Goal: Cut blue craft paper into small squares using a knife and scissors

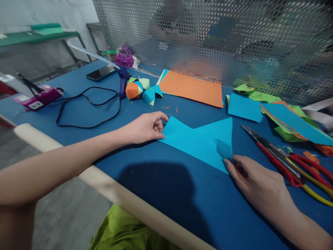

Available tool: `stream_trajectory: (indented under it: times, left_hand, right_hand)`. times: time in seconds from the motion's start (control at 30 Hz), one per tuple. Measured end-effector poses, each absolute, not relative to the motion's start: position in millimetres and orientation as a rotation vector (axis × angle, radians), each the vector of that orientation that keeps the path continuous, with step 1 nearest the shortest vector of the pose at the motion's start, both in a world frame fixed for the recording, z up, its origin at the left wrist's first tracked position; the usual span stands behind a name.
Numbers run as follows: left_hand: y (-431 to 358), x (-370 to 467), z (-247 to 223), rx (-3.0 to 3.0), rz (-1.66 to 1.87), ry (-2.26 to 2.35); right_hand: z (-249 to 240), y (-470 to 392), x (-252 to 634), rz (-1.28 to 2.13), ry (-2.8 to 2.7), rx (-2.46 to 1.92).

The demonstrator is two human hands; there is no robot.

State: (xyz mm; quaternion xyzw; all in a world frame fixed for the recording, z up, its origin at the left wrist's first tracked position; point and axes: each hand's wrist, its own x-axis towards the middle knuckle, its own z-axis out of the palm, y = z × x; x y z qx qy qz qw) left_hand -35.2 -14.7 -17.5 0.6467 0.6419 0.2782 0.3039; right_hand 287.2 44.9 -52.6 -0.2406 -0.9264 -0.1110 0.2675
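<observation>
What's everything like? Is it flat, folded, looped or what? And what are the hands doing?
Light blue paper sheet: folded, with two points
Left hand: touching the sheet's left end
Right hand: pinching the sheet's right end
Orange rectangular paper: lying flat
Black rectangular phone: lying flat, dark on top
Dark blue glue gun: translucent stick poking out; on or off, unclear
Black cable: loosely looped
Purple cord bundle: bunched up

The left hand (147,127) and left arm (65,161) are bare as far as they show, the fingers slim. The right hand (260,182) and right forearm (308,222) are bare too. Below shows a garment (130,231), yellow-green and loose, its plain cloth gathered in soft folds, darker in the creases; its cut is hidden.
</observation>
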Motion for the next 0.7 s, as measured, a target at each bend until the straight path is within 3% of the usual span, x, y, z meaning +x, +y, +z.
stream_trajectory:
  times: [0.5, 0.7]
  left_hand:
    - [-22.9, -37.4, -22.4, 1.999, 0.731, 1.793]
    - [-20.6, -47.3, -28.1, 2.469, 0.720, 1.483]
  right_hand:
    - [-50.9, 45.1, 285.7, -0.329, -2.497, -0.613]
    - [-51.5, 44.9, 286.0, -0.332, -2.502, -0.617]
